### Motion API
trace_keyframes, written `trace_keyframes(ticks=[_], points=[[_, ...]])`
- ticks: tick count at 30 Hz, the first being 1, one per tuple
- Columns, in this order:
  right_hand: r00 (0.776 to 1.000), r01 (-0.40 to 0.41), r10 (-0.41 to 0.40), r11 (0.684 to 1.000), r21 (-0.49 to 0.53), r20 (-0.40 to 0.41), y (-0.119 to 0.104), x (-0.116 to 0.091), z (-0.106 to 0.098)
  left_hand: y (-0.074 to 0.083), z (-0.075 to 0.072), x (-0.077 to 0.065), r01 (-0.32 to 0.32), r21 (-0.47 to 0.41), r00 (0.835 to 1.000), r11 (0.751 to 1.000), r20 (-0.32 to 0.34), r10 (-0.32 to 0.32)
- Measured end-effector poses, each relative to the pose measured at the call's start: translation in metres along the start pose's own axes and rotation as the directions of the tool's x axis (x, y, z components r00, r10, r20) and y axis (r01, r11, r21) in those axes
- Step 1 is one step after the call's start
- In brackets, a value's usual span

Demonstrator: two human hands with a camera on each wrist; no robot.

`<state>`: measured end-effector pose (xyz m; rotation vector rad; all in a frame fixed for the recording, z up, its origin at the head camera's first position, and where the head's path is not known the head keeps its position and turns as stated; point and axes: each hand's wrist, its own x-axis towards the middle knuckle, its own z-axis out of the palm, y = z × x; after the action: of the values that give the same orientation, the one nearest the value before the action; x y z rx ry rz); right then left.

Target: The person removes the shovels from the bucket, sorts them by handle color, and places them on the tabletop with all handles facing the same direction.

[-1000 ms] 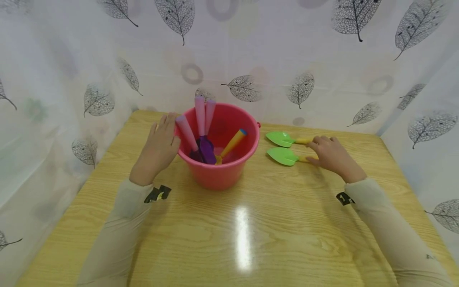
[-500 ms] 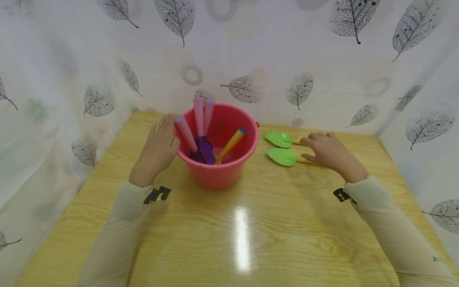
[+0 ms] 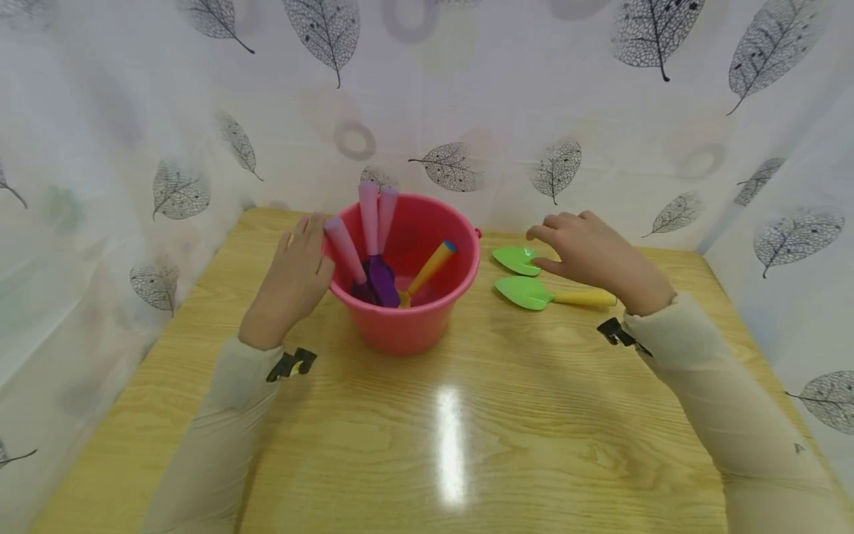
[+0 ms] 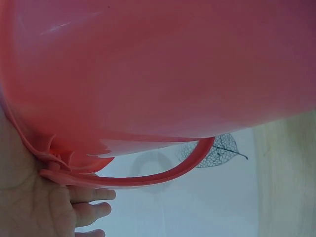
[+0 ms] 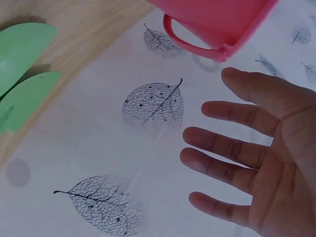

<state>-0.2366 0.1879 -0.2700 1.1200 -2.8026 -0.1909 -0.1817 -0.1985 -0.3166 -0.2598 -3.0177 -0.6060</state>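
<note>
My left hand (image 3: 288,278) rests against the left rim of a pink bucket (image 3: 405,326). In the left wrist view its palm (image 4: 29,197) touches the bucket by the handle (image 4: 148,178), fingers extended. Inside the bucket stand purple scoops (image 3: 382,280) with pink handles and a tool with a yellow handle (image 3: 432,268). My right hand (image 3: 594,252) hovers over two green trowels, spread and holding nothing in the right wrist view. The nearer trowel (image 3: 525,292) shows its yellow handle; the handle of the farther trowel (image 3: 515,259) is hidden by the hand.
Everything stands on a wooden table (image 3: 373,423) with a light reflection near its middle. A white curtain (image 3: 480,96) printed with leaves encloses the back and both sides, close behind the bucket and trowels.
My right hand has left the trowels' handles, rising and moving left toward the bucket with its fingers spreading. The left hand, bucket and trowels keep their places.
</note>
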Motion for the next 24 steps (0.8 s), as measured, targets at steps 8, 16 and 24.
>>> trace_keyframes(ticks=[8, 16, 24], points=[[0.998, 0.065, -0.065, 0.998, 0.019, -0.025, -0.025, 0.031, -0.016, 0.001, -0.002, -0.001, -0.003, 0.006, 1.000, 1.000, 0.011, 0.003], [0.995, 0.098, -0.097, 0.993, 0.068, -0.024, -0.050, 0.059, -0.019, 0.002, -0.003, -0.001, 0.002, 0.028, 1.000, 1.000, 0.011, -0.002], [0.984, 0.176, -0.176, 0.984, 0.042, 0.000, -0.070, 0.088, -0.007, 0.000, -0.002, 0.001, 0.002, 0.055, 1.000, 0.998, 0.017, -0.003]])
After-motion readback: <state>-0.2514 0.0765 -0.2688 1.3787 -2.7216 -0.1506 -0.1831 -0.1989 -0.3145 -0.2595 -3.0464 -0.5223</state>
